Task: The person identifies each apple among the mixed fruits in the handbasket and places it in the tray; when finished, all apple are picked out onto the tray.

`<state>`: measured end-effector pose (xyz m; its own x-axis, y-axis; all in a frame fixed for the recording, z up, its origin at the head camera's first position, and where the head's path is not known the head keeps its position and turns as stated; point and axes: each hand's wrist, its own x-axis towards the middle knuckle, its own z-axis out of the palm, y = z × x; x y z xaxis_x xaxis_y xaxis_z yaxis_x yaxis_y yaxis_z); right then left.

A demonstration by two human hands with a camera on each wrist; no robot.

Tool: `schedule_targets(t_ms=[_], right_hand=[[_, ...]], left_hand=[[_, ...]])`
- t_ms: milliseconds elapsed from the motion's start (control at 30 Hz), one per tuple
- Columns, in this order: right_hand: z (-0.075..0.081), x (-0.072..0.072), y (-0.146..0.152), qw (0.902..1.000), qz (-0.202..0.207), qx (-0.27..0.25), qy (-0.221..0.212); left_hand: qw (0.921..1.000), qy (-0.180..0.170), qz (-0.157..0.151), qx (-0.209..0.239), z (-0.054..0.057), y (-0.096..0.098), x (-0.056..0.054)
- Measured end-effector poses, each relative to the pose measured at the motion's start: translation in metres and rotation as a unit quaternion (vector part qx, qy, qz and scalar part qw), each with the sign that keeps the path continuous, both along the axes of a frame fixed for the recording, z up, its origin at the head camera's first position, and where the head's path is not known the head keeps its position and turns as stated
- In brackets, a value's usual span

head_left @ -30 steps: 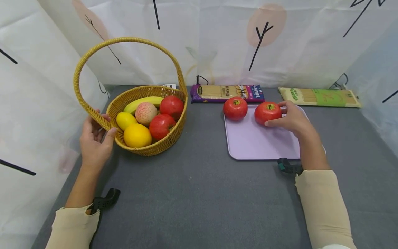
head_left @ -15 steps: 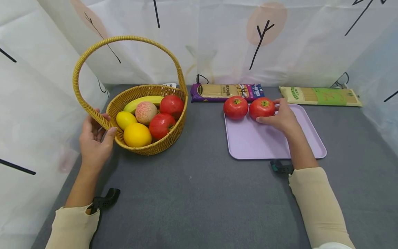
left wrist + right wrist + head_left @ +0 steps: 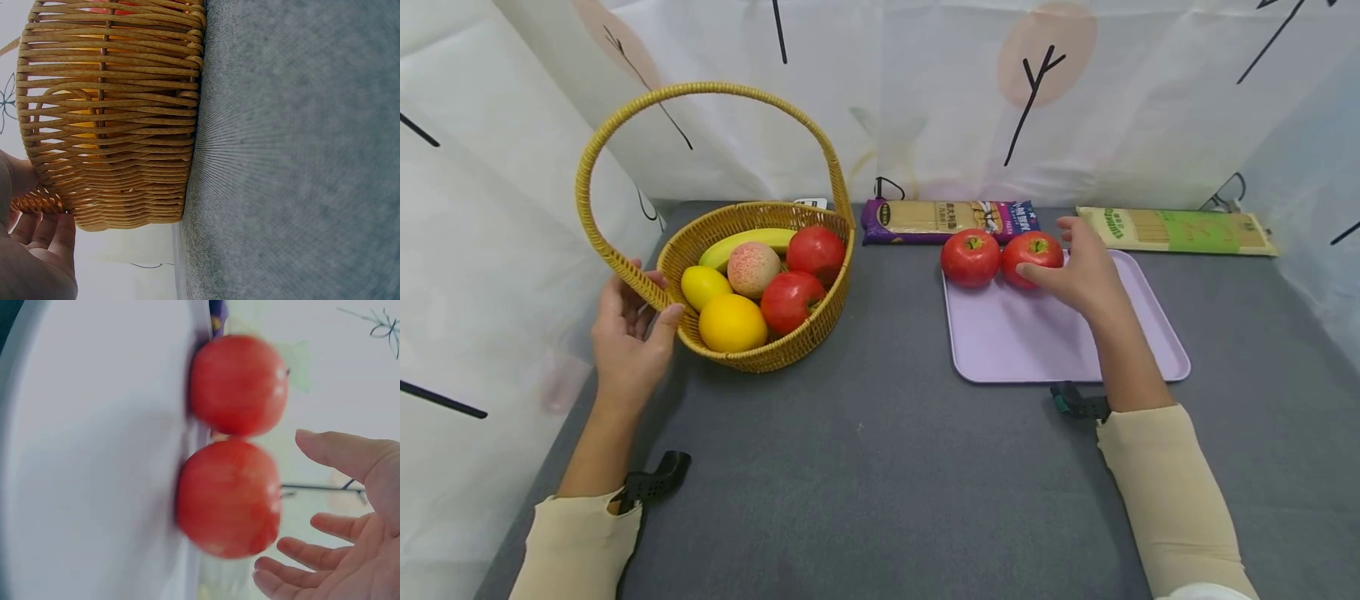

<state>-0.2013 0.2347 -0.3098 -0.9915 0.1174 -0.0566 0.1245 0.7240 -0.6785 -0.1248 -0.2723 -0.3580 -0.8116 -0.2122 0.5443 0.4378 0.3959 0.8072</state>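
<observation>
My left hand (image 3: 632, 342) grips the yellow wicker basket (image 3: 767, 360) at the left side, where the tall handle meets the rim; in the left wrist view its thumb and fingers (image 3: 47, 234) lie on either side of the weave. Inside the basket are a banana (image 3: 745, 246), a peach (image 3: 752, 270), a lemon (image 3: 703, 287), an orange (image 3: 732, 325) and two red apples (image 3: 792, 303). Over the lilac tray (image 3: 1022, 350), my right hand (image 3: 1086, 271) is spread beside a red apple (image 3: 1030, 254), apart from it in the right wrist view. Another apple (image 3: 970, 258) sits against it.
Behind the tray lies a purple pasta packet (image 3: 951, 221), and to its right a green noodle packet (image 3: 1180, 229). White patterned cloth (image 3: 940, 100) rises along the back and sides of the grey tabletop (image 3: 865, 483).
My right hand has moved the right apple leftward until it stood beside the other one, then let go of it with its fingers spreading. My left hand has stayed on the basket.
</observation>
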Motion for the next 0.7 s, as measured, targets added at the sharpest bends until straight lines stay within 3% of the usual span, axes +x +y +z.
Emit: schedule_targets(t_ms=[200, 367, 567, 700], right_hand=[[0.015, 0.009, -0.025, 0.9989, 0.031, 0.025, 0.026], [0.024, 0.013, -0.052, 0.9941, 0.091, 0.04, 0.043], [0.027, 0.014, -0.093, 0.983, 0.171, 0.041, 0.054], [0.032, 0.01, -0.126, 0.9701, 0.222, 0.06, 0.076]], left_hand=[[1.0, 0.006, 0.001, 0.002, -0.002, -0.002, 0.0], [1.0, 0.007, 0.003, -0.001, -0.003, -0.002, 0.001], [1.0, 0.003, 0.005, -0.003, -0.002, -0.001, 0.001], [1.0, 0.0, 0.006, -0.004, -0.001, 0.0, 0.0]])
